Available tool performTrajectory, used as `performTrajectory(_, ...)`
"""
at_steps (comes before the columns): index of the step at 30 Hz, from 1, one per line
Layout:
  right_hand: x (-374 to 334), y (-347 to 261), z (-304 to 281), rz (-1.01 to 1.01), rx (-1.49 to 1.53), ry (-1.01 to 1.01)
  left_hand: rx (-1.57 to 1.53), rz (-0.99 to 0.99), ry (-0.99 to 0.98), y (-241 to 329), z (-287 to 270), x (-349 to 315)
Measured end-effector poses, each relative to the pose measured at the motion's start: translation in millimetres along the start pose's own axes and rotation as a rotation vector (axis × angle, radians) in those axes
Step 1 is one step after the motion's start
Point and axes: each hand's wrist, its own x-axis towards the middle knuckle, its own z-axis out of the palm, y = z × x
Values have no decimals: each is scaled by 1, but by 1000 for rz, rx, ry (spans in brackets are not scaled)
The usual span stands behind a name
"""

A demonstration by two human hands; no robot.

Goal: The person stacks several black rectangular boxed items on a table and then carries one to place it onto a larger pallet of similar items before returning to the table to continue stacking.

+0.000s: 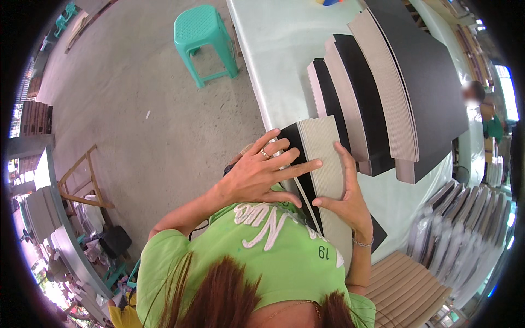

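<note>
Concrete floor point(136, 109) fills the left side of the view, with a teal plastic stool point(203, 41) standing on it near the top and a wooden frame point(82, 183) lying lower down at the left edge. Just right of the stool begins a long pale table point(273, 54) that runs up and away. In the lower middle, the person's green shirt point(257, 251) and brown hair point(219, 300) take up the foreground.

Above the shirt, the left hand point(262, 172) lies flat on the dark face of a stack of boards point(322, 158), fingers spread wide, a ring on one of them. The stack stands on edge at the near rim of the table, leaning toward the person's chest, grey edges showing beside black faces. The right hand point(344, 197) holds the stack from the other side, thumb lying along the grey edges and pointing upward, the other fingers wrapped behind out of sight; a thin bracelet sits on the wrist.

Further right on the table lie larger piles of black boards point(394, 98), stepped one against the next. Beyond them, at the far right, another person point(481, 109) stands. Below, tan sheets point(404, 290) and wrapped bundles point(465, 229) are stacked.
</note>
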Motion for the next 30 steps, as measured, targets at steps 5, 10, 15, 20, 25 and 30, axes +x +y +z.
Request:
performTrajectory(5,-1,0,-1,18,0,-2,-19,-7,58,-4,9,-8)
performTrajectory(10,-1,-1,-1,25,-2,-7,-25,-9,69,-6,11,-10)
performTrajectory(15,0,-2,-1,11,3,-4,-43,-7,91,-7,12,-12)
performTrajectory(20,0,-1,-1,-1,-11,-7,-60,-22,100,-5,12,-15)
performTrajectory(25,-1,-1,-2,28,-4,-11,-111,10,164,-10,15,-19)
performTrajectory(30,0,2,-4,7,10,-25,-134,75,174,-8,9,-2)
